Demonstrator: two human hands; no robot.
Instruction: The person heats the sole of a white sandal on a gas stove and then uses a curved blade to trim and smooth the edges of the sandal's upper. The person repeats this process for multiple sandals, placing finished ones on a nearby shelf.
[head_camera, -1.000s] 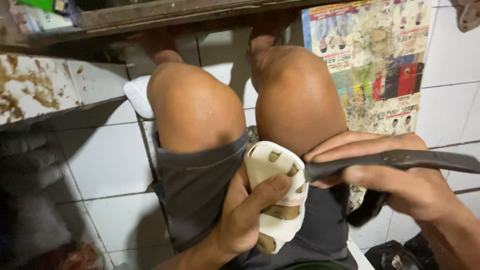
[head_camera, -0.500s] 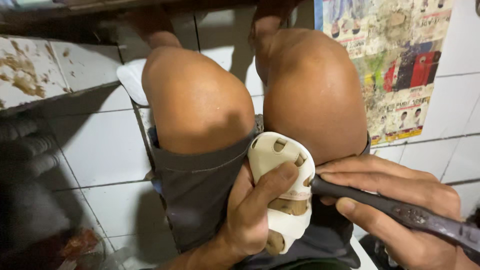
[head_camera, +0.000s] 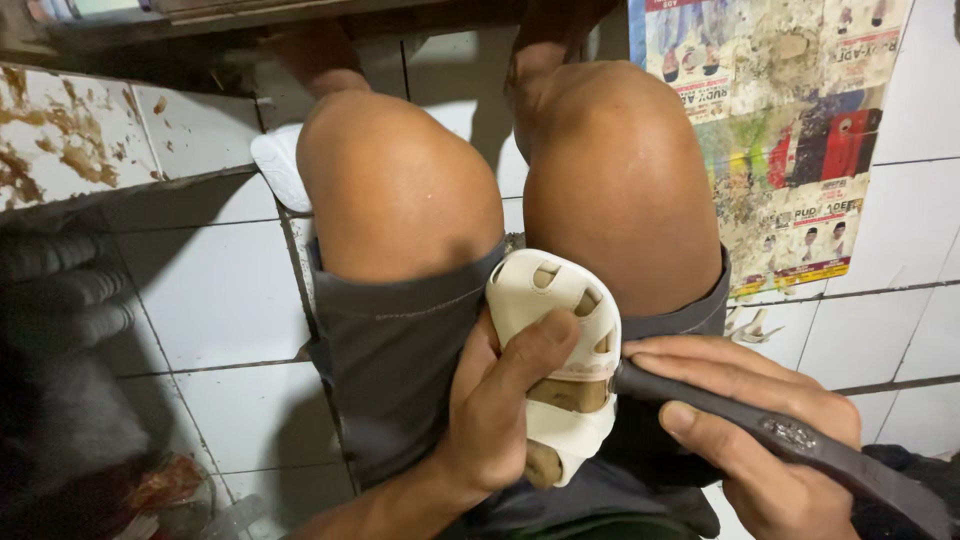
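A cream-coloured sandal (head_camera: 560, 350) with cut-out slots rests between my thighs, toe pointing toward my knees. My left hand (head_camera: 500, 420) grips it from the left, thumb pressed across its upper. A dark, long-handled tool (head_camera: 800, 440) is held in my right hand (head_camera: 760, 440), and its front end touches the sandal's right edge. The tool's tip is hidden against the sandal. I sit with both bare knees (head_camera: 400, 190) up, in grey shorts (head_camera: 390, 350).
White floor tiles (head_camera: 220, 290) lie below, with a worn printed paper sheet (head_camera: 790, 130) on the right. A white sandal (head_camera: 280, 165) peeks out behind my left knee. Stained tiles (head_camera: 60, 140) and dark ribbed objects (head_camera: 60, 290) sit at the left.
My right hand has dropped and turned the tool, so its handle now slants down to the right instead of lying level. The tool's end stays at the sandal's right edge. My left hand keeps its grip.
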